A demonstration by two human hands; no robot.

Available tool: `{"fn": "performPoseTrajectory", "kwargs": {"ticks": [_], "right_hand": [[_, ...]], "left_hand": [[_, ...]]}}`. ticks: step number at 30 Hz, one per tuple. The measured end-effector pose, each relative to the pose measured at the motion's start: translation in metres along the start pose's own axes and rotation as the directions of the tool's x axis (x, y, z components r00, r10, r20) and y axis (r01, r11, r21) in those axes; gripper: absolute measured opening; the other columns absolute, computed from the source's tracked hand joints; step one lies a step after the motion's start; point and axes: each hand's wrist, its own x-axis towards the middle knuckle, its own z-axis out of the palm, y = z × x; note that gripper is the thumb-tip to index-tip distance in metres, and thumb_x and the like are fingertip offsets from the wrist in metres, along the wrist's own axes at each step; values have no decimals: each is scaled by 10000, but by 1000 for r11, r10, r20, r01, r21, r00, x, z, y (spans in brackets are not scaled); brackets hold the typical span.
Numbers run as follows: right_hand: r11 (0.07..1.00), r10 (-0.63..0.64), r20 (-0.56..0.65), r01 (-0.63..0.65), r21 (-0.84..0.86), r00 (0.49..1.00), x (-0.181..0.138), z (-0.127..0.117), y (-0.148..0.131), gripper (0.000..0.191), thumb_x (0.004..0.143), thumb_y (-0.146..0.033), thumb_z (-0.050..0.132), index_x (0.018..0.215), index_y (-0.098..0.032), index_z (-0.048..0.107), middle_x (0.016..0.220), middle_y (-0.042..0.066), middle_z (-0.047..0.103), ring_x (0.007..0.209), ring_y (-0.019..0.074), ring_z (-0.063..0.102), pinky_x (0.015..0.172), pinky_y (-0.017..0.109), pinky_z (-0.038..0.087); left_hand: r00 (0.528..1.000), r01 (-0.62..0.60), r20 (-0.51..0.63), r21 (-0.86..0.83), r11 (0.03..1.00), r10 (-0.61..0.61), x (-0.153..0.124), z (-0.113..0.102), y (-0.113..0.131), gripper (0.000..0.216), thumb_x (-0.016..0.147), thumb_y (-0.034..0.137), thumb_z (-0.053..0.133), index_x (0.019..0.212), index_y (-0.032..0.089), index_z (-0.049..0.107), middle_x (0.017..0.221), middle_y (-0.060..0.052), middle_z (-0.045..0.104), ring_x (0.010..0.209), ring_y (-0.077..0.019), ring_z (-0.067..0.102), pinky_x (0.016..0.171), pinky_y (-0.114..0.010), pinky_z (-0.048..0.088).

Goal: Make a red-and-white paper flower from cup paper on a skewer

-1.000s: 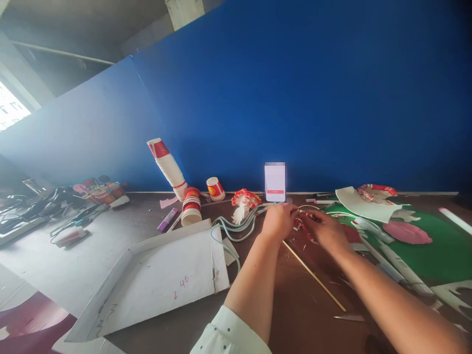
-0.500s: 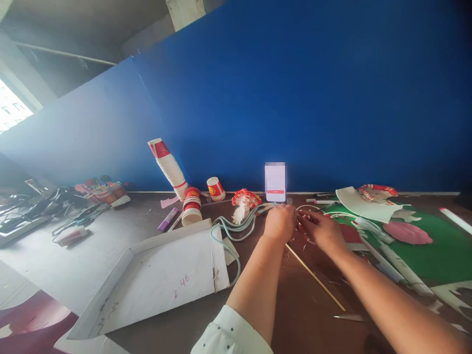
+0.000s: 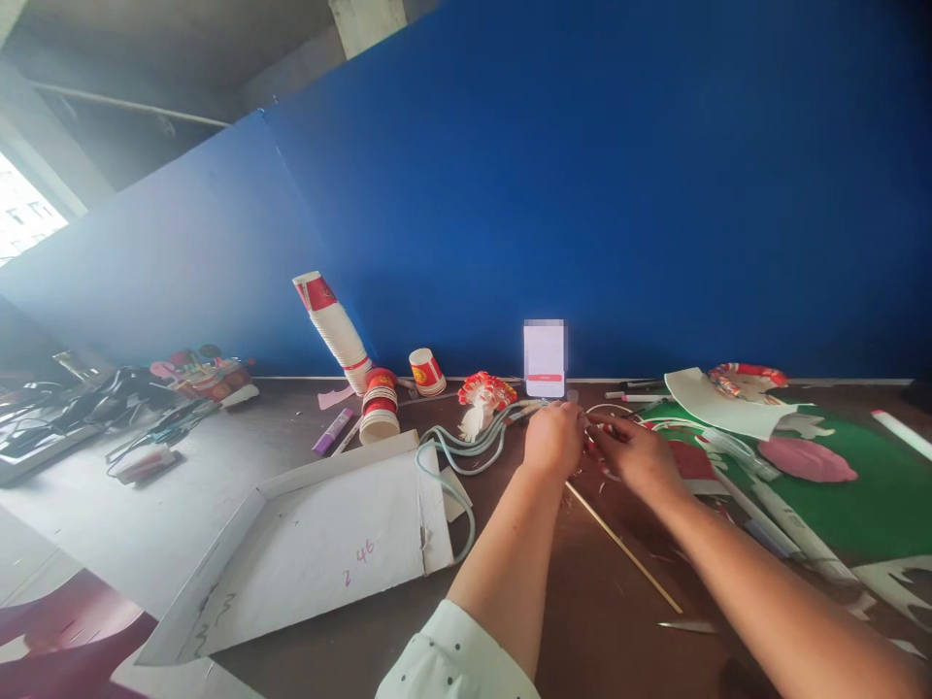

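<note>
My left hand (image 3: 554, 437) is closed, its fingers curled away from view, in front of an upright phone (image 3: 545, 361) with a lit screen. Close to its right, my right hand (image 3: 635, 454) has thumb and fingers pinched together. What either hand holds is hidden or too small to make out. A scrap with red and white on it shows under the right fingers. From just below the left hand a thin wooden stick (image 3: 622, 547) slants towards the front right; whether the hand touches it I cannot tell. Near the stick's lower end lies a pointed metal blade (image 3: 688, 627).
Left of my arms lie a white box lid (image 3: 327, 553) and a looped pale cable (image 3: 473, 449). Behind stand stacked paper cups (image 3: 339, 335) and a red-and-white cut-paper flower (image 3: 486, 393). At right, a green sheet (image 3: 866, 500) carries a pink oval piece (image 3: 807, 459) and paper scraps.
Almost nothing differs. Both hands keep their place close together, with only a very slight shift of the fingers and of the view.
</note>
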Motion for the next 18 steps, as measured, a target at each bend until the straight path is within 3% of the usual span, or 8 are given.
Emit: {"fn": "performPoseTrajectory", "kwargs": {"ticks": [6,18], "right_hand": [[996,-83,-43,84,16,996,-3,2,-2,421,757,-428,582,1065,-200,757,704,56,715,650,205,639,579,299,463],[999,-21,19,21,-44,1000,-4,0,-2,448,791,-446,555,1115,-204,747,625,34,684,581,191,613,578,303,448]], "left_hand": [[1000,-6,19,-14,1000,6,0,-2,0,313,932,222,418,1051,195,707,1008,-87,709,971,-187,643,893,-299,481],[999,40,30,-104,994,-37,3,-5,-3,276,894,223,504,1067,220,719,1045,-61,723,988,-185,644,905,-274,474]]}}
